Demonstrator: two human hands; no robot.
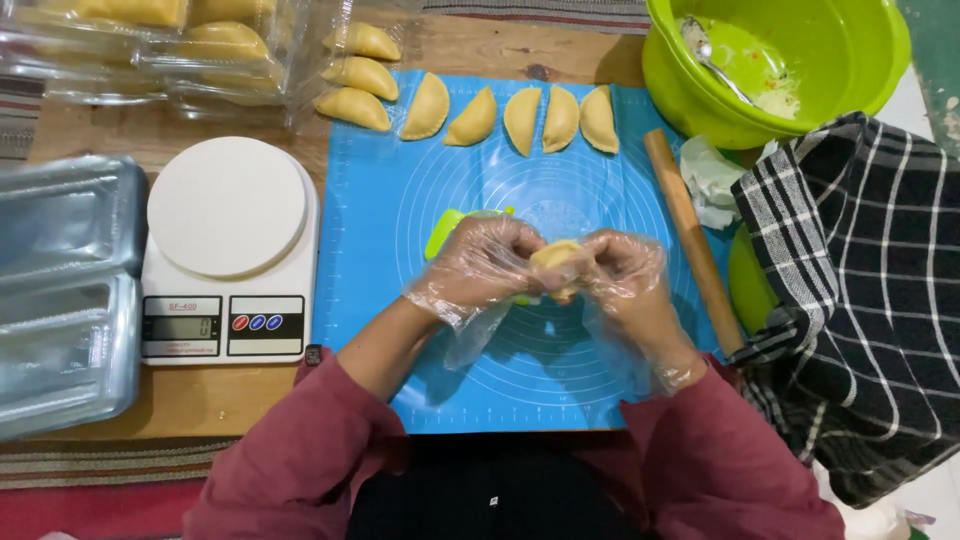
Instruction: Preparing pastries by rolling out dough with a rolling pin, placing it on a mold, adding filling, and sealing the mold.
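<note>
Maroon sleeves nearest, then left hand [478,268] and right hand [625,272] in clear gloves over the blue mat [400,200], both grips closed on a pale yellow dough piece [558,266] (seemingly mid-fold, edge sealing likely next), lumpy, half hidden, below the finished pastries [520,118].

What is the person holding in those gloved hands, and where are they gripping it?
A piece of yellow dough, pinched at its two sides between the left hand and right hand.

Blue mat [400,200], pale yellow pastries [470,115], lime-green bowl [860,60], white scale [228,250], black-and-white checked cloth [850,300], maroon sleeves [300,450].
</note>
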